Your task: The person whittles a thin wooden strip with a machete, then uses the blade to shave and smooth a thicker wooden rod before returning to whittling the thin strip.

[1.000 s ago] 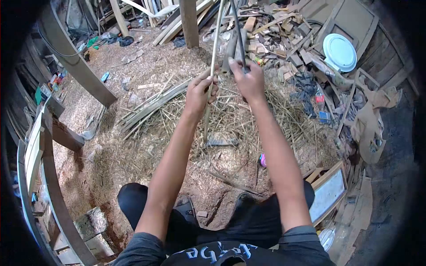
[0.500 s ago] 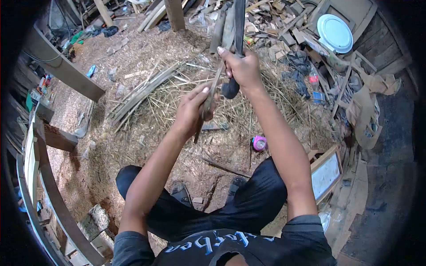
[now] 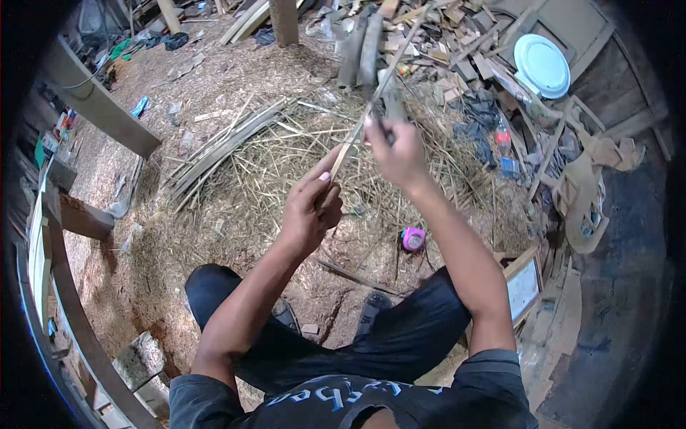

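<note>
My left hand (image 3: 311, 207) is closed round the lower end of a long thin wooden strip (image 3: 348, 142), which slants up and to the right. Just right of the strip, my right hand (image 3: 396, 151) is closed on the handle of a dark tool, its blade blurred by motion against or very near the strip. Below both hands, a pink tape measure (image 3: 413, 239) lies on the ground. A pile of thin shavings (image 3: 279, 154) spreads behind the hands.
Long wooden strips (image 3: 225, 150) lie at the left of the shavings. Scrap wood (image 3: 443, 43) is heaped at the back right, near a pale blue lid (image 3: 542, 66). A wooden post (image 3: 100, 100) leans at the left. A framed panel (image 3: 524, 289) stands at the right.
My right hand has moved down slightly, and the dark tool has swung from upright to beside the strip. The strip now slants up to the right from my left hand.
</note>
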A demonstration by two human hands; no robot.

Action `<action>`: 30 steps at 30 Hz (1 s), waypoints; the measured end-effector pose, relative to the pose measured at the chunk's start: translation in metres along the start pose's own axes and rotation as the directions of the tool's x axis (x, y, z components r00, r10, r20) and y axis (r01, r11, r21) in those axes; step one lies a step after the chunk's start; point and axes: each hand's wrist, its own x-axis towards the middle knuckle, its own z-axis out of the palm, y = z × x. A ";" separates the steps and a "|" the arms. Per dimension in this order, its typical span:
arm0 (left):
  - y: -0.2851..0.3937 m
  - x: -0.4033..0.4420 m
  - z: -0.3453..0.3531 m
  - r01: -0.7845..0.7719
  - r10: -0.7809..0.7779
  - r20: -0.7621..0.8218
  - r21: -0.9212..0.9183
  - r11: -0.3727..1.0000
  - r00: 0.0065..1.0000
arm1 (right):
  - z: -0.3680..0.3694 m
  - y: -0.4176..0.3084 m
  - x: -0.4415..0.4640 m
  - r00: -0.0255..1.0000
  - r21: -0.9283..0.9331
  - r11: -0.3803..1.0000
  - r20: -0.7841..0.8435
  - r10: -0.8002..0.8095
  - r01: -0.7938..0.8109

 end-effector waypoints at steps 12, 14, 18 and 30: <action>0.018 0.004 -0.024 -0.170 0.176 -0.023 0.154 0.973 0.984 | 0.016 -0.006 -0.004 0.951 -0.569 0.765 0.237 -0.197 0.301; 0.012 0.006 -0.034 -0.169 0.175 -0.020 0.168 0.971 0.984 | 0.022 -0.006 -0.009 0.951 -0.594 0.748 0.253 -0.176 0.297; 0.014 0.001 -0.025 -0.161 0.173 -0.064 0.163 0.973 0.983 | 0.025 0.001 -0.007 0.893 -0.483 0.754 0.304 -0.332 0.445; 0.007 -0.015 -0.022 -0.151 0.144 0.047 0.209 0.966 0.988 | -0.009 0.011 0.015 0.975 -0.626 0.750 0.182 -0.128 0.215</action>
